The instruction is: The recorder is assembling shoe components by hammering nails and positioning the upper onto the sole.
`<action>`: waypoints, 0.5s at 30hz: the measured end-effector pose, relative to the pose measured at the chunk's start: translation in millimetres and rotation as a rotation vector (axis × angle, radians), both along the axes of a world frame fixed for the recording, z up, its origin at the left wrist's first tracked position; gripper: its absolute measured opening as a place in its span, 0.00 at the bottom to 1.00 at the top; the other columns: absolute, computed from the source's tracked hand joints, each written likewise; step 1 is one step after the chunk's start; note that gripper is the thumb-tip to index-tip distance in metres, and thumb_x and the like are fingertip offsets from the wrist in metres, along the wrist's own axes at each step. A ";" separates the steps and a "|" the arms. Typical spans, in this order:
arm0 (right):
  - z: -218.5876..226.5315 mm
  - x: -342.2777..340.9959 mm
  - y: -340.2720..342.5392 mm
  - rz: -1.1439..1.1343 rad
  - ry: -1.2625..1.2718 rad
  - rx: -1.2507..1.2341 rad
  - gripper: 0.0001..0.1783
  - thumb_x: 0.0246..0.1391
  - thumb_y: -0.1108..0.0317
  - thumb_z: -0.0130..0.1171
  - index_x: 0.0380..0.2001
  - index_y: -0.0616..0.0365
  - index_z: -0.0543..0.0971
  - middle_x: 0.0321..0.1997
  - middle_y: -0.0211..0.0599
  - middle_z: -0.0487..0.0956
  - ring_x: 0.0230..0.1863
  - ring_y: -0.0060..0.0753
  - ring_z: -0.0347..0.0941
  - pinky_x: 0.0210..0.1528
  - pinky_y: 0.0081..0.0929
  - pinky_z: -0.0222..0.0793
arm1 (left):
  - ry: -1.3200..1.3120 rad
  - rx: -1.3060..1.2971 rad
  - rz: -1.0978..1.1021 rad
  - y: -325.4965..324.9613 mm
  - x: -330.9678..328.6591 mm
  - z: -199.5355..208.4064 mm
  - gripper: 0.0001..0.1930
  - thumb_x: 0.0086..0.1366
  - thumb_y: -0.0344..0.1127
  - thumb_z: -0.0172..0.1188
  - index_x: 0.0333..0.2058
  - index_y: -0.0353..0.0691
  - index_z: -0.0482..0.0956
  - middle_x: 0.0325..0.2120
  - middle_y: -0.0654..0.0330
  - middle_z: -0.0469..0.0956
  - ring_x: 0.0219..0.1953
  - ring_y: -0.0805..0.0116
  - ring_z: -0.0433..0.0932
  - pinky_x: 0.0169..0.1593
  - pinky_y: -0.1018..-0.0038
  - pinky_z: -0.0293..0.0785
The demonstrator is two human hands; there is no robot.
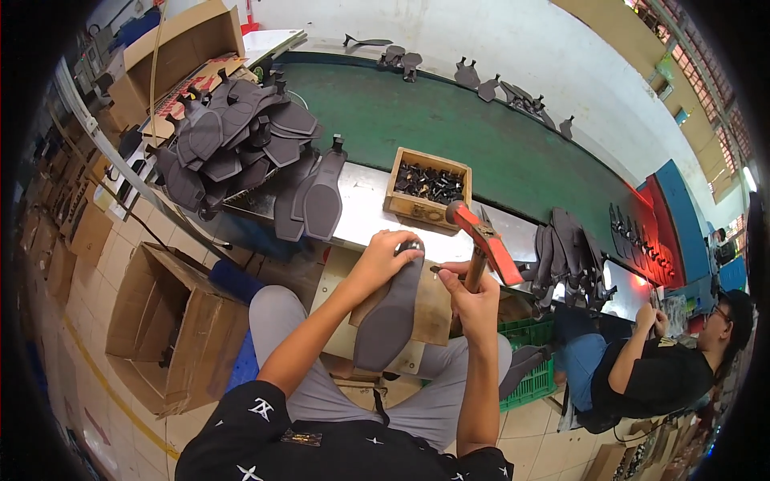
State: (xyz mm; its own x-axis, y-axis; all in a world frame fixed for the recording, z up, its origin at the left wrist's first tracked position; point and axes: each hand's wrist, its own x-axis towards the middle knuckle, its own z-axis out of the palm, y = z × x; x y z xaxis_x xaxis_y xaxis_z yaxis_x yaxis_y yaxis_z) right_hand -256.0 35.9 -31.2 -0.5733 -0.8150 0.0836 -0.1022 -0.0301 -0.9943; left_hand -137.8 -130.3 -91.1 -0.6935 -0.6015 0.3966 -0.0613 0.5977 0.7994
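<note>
Black shirt cloth fills the near edge; beyond it a grey sole lies across a pale wooden block between the knees. Left hand fingers curl closed round the sole's narrow far end, while the right hand wraps the wooden handle of a hammer, its thumb and forefinger apparently pinching a small dark piece, too tiny to identify. A stray swing could catch the left fingers, so close by; a loosened grip could let the sole slide or tip; the shared grasp could drop the piece. Matte and rubbery-looking, the sole broadens to a rounded near end; the hammer's head is red. Farther off, a raw-wood box holds shiny black bits.
</note>
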 end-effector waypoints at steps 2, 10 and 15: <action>-6.8 -2.7 -8.3 0.028 -0.018 -0.051 0.09 0.55 0.71 0.68 0.37 0.64 0.81 0.34 0.33 0.83 0.16 0.11 0.63 0.17 0.14 0.52 | 0.044 0.002 -0.014 10.6 8.1 -1.7 0.12 0.57 0.37 0.66 0.40 0.40 0.82 0.35 0.54 0.83 0.37 0.53 0.77 0.48 0.65 0.68; -24.7 -3.9 -21.2 0.199 0.058 0.017 0.12 0.54 0.76 0.67 0.42 0.68 0.81 0.42 0.38 0.84 0.42 0.21 0.77 0.45 0.22 0.73 | 0.100 -0.026 0.004 38.9 32.1 -12.0 0.14 0.53 0.35 0.68 0.37 0.35 0.81 0.36 0.54 0.82 0.41 0.55 0.79 0.53 0.63 0.69; -30.8 0.6 -17.0 0.173 0.170 -0.012 0.12 0.54 0.75 0.66 0.42 0.66 0.81 0.37 0.36 0.84 0.39 0.21 0.78 0.44 0.21 0.72 | 0.085 0.003 0.016 39.6 34.8 -14.2 0.14 0.52 0.33 0.70 0.37 0.33 0.82 0.36 0.52 0.83 0.41 0.54 0.79 0.52 0.64 0.71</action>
